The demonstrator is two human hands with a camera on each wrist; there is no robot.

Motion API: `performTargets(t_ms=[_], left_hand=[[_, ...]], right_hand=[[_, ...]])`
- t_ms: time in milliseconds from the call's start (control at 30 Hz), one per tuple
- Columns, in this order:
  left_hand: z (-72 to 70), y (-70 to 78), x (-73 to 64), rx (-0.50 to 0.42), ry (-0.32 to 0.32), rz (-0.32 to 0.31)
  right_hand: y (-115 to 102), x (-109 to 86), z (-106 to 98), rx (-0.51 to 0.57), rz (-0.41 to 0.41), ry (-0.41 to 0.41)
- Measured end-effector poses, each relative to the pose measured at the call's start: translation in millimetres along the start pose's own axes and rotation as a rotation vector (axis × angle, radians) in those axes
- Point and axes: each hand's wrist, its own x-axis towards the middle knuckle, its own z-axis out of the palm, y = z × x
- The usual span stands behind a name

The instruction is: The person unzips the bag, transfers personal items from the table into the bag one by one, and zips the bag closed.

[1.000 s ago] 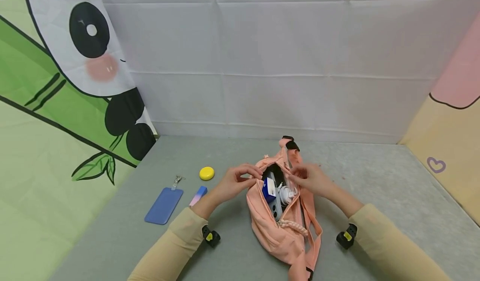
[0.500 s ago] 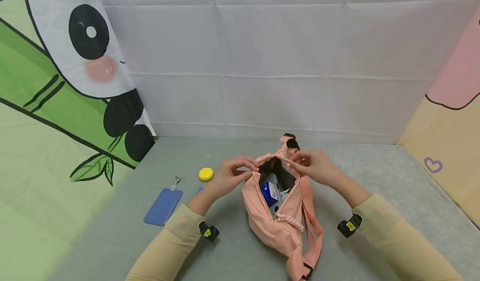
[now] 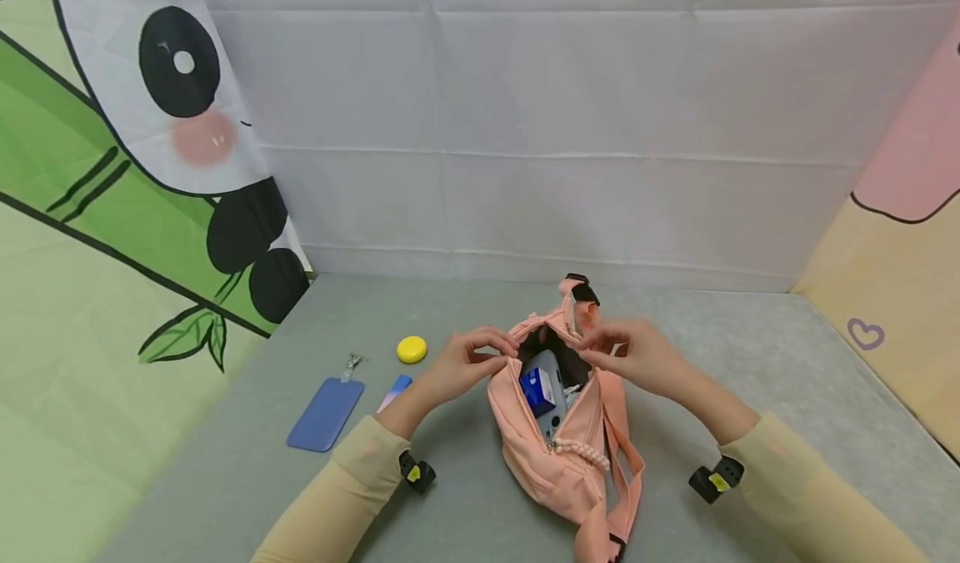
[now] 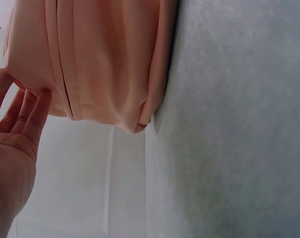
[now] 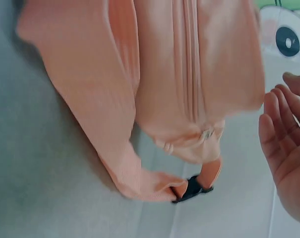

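Note:
A pink waist bag lies unzipped on the table, its mouth spread. In it are a small blue-and-white box, a grey device with dark round spots and part of a white cable. My left hand pinches the left edge of the opening, thumb and fingertips on the pink fabric. Beside the opposite edge is my right hand. Its loosely bent fingers appear just off the bag in the right wrist view, with nothing visible between thumb and fingertips.
Left of the bag lie a blue card holder with a metal clip, a round yellow object and a blue-pink bar, partly behind my left arm. The strap runs along the bag's right side. A white cloth backdrop closes off the rear.
Both hands lifted the bag's mouth and pulled it wider, then lowered it. The right hand has now shifted slightly right and seems to have let go of the edge.

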Motion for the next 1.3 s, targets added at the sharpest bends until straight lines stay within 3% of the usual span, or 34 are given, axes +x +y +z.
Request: performTargets(t_ms=[133, 267, 400, 600, 867, 1000, 1200, 1300], left_hand=[[0.0, -3.3, 0.0, 0.010, -0.006, 0.028], [1.3, -3.8, 0.8, 0.013, 0.001, 0.004], [1.8, -3.3, 0.9, 0.002, 0.015, -0.048], [2.3, -5.3, -0.3, 0.001, 0.016, -0.051], [0.6, -4.7, -2.0, -0.001, 0.000, -0.061], [1.8, -2.6, -3.4, 0.002, -0.009, -0.051], [0.7, 22.4, -12.2, 0.045, 0.018, -0.072], [-2.2, 33.6, -19.4, 0.082, 0.028, -0.031]], right_hand=[[-12, -10.9, 5, -0.010, -0.100, -0.095], [-19, -16.9, 16, 0.058, -0.175, -0.198], [-23, -19.6, 28, 0.157, -0.178, -0.297], [-24, -23.8, 43, 0.255, -0.139, -0.389], [-24, -23.2, 51, 0.312, -0.154, -0.416], [-27, -23.7, 51, 0.326, -0.117, -0.425], [-27, -24.6, 48, 0.340, -0.096, -0.387], [-27, -24.6, 46, 0.339, -0.108, -0.371]])
